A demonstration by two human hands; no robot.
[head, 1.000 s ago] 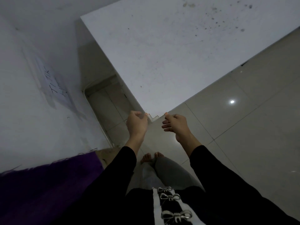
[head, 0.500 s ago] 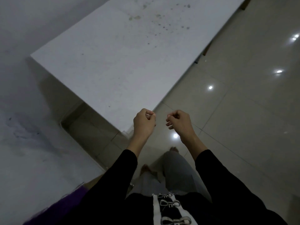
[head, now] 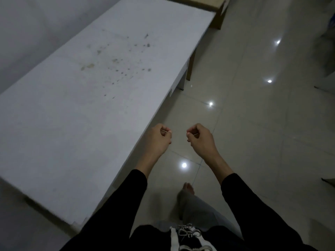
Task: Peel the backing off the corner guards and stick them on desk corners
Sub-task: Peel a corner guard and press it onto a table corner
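Observation:
A long white desk (head: 87, 109) runs from the lower left to the upper right, its top speckled with dark stains. Its near corner (head: 75, 223) shows at the bottom left; whether a guard sits on it I cannot tell. My left hand (head: 159, 140) hovers over the desk's long right edge, fingers curled, pinching a thin pale sliver (head: 164, 130). Just right of it, over the floor, my right hand (head: 199, 140) is curled the same way and pinches another thin pale sliver (head: 195, 134). The two hands are apart and neither touches the desk.
A grey wall (head: 27, 33) borders the desk on the left. A wooden table (head: 215, 9) butts against the desk's far end. Glossy beige floor tiles (head: 253, 124) with lamp reflections fill the right. My bare foot (head: 188, 189) stands beside the desk.
Both hands left the near desk corner and lifted away, fingers curling up on small slivers. The view swung from that corner to look along the desk's length.

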